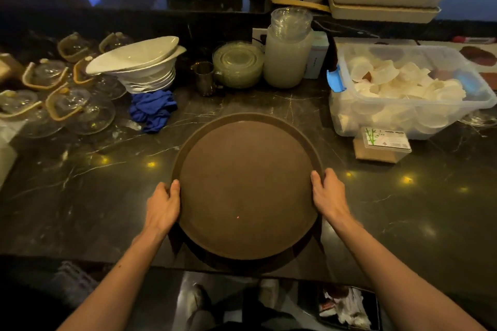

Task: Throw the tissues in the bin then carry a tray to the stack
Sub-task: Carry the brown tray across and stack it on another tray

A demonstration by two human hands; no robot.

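Bare forearms enter from below. Left hand [162, 207] clasps the left rim of the round brown tray [247, 185], thumb over the lip, fingers curled beneath; right hand [328, 193] closes likewise on the right rim. The tray overhangs the near edge of the dark marble counter [80, 183]. It appears rigid, light and empty; opposite-rim holds should suit it.

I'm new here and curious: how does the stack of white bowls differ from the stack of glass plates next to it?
The white bowls are opaque and deep; the glass plates are clear and shallow. The top white bowl sits tilted, so that stack looks uneven, while the glass plates lie flat and neatly nested. The bowl stack stands taller than the plate stack. Both stand on the dark marble counter, behind the round brown tray.
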